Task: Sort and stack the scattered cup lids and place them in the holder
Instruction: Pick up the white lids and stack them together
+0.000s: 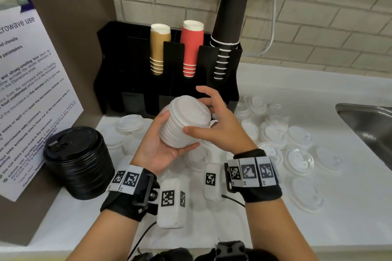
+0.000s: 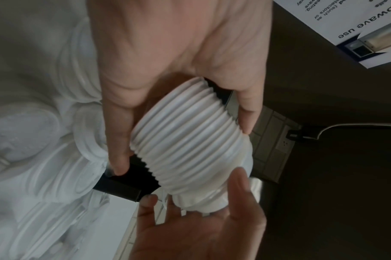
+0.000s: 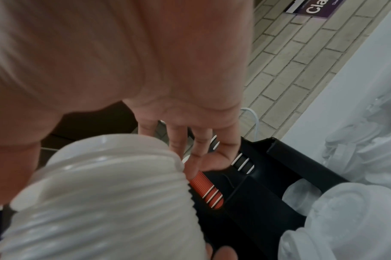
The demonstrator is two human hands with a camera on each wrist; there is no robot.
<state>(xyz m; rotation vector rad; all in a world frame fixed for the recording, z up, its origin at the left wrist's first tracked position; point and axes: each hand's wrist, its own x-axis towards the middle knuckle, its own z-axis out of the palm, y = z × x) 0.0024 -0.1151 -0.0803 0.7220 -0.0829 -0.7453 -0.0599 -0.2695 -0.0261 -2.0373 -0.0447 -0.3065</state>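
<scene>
My left hand grips a tall stack of white cup lids from below, thumb on one side and fingers curled round the other, in front of the black holder. The left wrist view shows the ribbed stack held the same way. My right hand is spread open over the stack's right side, its thumb lying on the lids' rims and its fingers straight. In the right wrist view the stack sits under the palm, the fingers reaching past it toward the holder.
The holder carries stacks of brown cups, red cups and black cups. A stack of black lids stands at the left. Several clear lids lie scattered on the white counter, with a steel sink at the right.
</scene>
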